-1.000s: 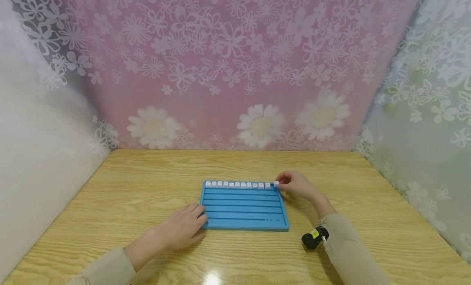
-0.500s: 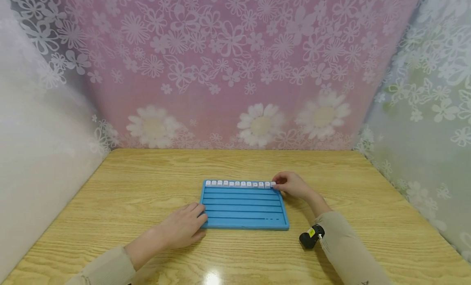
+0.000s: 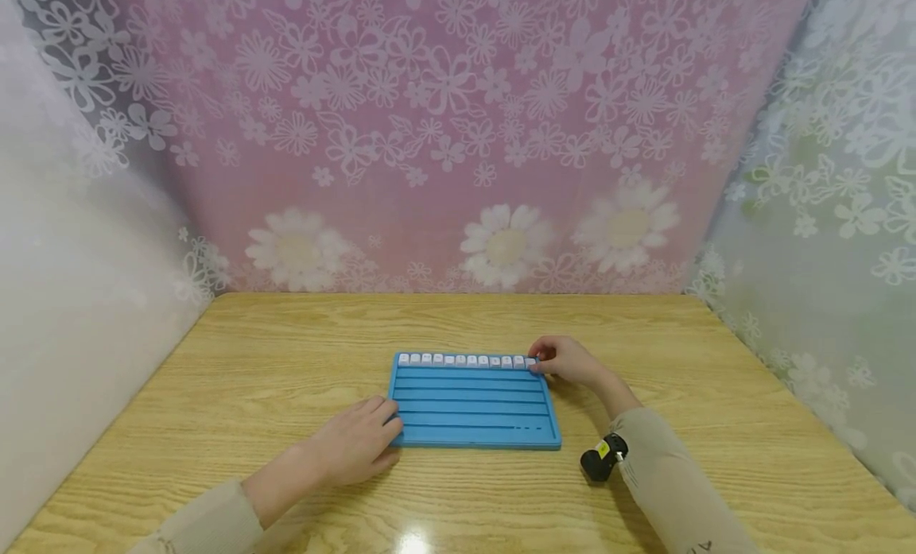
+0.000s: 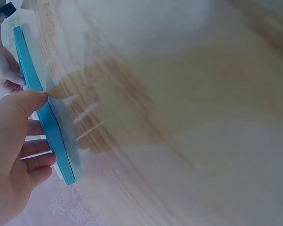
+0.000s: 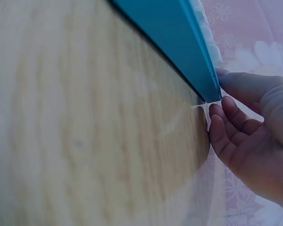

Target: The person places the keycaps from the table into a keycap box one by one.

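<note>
A blue keyboard tray (image 3: 472,407) with ridged rows lies on the table. Along its far edge runs a row of white keycaps (image 3: 461,361). My left hand (image 3: 358,441) holds the tray's left side near the front corner; in the left wrist view its thumb (image 4: 35,100) and fingers are on the tray's edge. At the far right corner, my right hand (image 3: 572,361) pinches the white keycap (image 3: 531,363) at the end of the row. The right wrist view shows the thumb (image 5: 250,87) at that end, with the other fingers curled beside the corner.
The wooden table (image 3: 286,339) spreads around the tray. Floral curtains stand behind it, pink at the back (image 3: 429,180), pale at both sides. A black wrist camera (image 3: 603,459) sits on the right sleeve.
The right hand has moved slightly left with the keycap, which now stands in line at the right end of the row. The left hand stays on the tray.
</note>
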Motion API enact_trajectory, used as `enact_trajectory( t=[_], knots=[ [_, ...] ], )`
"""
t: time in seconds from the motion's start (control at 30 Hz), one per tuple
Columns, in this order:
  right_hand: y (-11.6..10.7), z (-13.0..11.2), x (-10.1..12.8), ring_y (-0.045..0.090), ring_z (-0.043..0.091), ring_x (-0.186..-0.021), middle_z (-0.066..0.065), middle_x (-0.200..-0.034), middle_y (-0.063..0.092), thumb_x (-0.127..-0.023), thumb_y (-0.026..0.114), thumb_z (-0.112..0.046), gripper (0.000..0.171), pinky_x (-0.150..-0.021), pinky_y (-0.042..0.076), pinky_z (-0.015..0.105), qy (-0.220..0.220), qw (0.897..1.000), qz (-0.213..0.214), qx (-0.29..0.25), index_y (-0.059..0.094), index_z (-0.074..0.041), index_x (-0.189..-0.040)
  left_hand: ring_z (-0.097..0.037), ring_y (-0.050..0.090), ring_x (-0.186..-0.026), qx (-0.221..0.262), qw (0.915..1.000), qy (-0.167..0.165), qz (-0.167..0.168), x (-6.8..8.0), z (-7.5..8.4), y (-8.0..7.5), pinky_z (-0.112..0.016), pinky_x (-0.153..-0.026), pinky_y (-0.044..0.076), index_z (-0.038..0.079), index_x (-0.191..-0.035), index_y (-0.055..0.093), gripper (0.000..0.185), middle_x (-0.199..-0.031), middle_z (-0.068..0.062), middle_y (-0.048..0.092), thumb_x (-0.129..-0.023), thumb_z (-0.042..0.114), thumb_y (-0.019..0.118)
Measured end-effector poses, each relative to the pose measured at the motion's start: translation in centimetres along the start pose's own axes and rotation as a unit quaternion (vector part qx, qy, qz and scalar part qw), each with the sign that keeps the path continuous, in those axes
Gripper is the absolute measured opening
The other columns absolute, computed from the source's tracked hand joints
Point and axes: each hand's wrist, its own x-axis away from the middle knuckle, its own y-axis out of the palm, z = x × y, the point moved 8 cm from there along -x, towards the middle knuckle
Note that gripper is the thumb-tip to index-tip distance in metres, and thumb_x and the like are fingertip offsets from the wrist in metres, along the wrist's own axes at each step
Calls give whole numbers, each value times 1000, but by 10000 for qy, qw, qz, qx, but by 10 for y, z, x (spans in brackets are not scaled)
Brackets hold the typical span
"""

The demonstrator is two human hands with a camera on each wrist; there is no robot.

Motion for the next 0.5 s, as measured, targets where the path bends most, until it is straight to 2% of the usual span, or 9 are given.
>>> enact_trajectory(
  t=[0.33,0.5],
  knots=[
    [-2,0,2,46,19,-71,6,-82,51,-84,67,-11,21,-58,42,29,1,9999,-153,36,59,-1,-102,-19,48,-94,33,10000,-17,-61,0,0,-1,-34,-86,44,7,-99,59,29,-104,-6,52,-89,35,60],
    [-3,0,5,46,20,-76,7,-84,52,-85,67,-12,22,-63,42,30,-146,9997,-186,91,59,1,-101,-19,48,-92,2,10000,6,-62,1,1,-1,-33,-84,44,8,-98,59,29,-102,-5,51,-89,35,60]
  ],
)
